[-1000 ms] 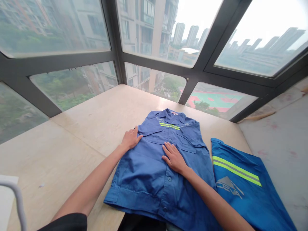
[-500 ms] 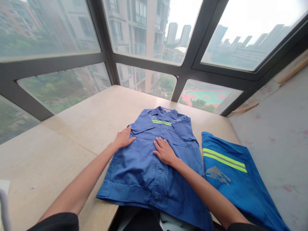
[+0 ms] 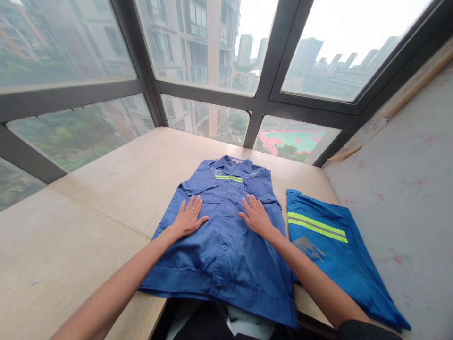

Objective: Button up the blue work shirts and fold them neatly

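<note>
A blue work shirt [image 3: 226, 250] with a yellow-green reflective stripe lies buttoned and front up on the beige table [image 3: 106, 198], its hem hanging over the near edge. My left hand [image 3: 188, 219] lies flat and open on the shirt's left half, fingers spread. On the right half, just right of the button line, my right hand [image 3: 256, 216] rests flat and open. Both press on the chest below the pockets.
A second, brighter blue garment [image 3: 329, 250] with reflective stripes and a grey logo lies to the right of the shirt. Dark-framed windows [image 3: 258, 94] wrap round the far side of the table. A grey wall [image 3: 406, 189] stands on the right.
My left hand slid from the shirt's left edge onto its left half. My right hand moved from the middle to the right half. The view shifted slightly.
</note>
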Demonstrator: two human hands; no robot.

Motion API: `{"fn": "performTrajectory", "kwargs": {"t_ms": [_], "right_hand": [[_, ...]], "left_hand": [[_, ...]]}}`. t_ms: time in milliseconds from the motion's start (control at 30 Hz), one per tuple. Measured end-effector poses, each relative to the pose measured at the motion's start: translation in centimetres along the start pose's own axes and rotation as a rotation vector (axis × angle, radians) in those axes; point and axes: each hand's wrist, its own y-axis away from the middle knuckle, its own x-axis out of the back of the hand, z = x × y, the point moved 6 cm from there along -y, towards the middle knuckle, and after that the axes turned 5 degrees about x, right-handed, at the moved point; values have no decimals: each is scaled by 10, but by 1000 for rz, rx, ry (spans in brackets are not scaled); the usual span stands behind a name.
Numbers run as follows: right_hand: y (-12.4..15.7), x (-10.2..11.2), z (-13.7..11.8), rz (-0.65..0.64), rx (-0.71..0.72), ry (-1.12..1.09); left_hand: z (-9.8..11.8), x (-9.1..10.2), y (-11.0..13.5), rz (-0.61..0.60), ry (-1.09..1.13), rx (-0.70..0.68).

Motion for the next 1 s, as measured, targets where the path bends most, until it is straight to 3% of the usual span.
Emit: {"fn": "performTrajectory", "kwargs": {"t_ms": [133,300,467,700,867,1000], "right_hand": [[18,-10,49,11,-216,52],[17,-22,69,-34,-223,17],[-2,-22,87,-122,-210,12],[-15,-20,103,-117,-196,13],[-11,-8,91,-76,-161,-3],[5,2,34,1,-9,-63]], "left_hand": [[-2,-6,-7,13,16,-7],[-4,-2,-17,40,4,-10],[-9,0,-31,-54,11,-78],[-12,5,-49,-87,6,-90],[10,18,-47,-121,-45,33],[70,25,-43,-148,54,-53]]}}
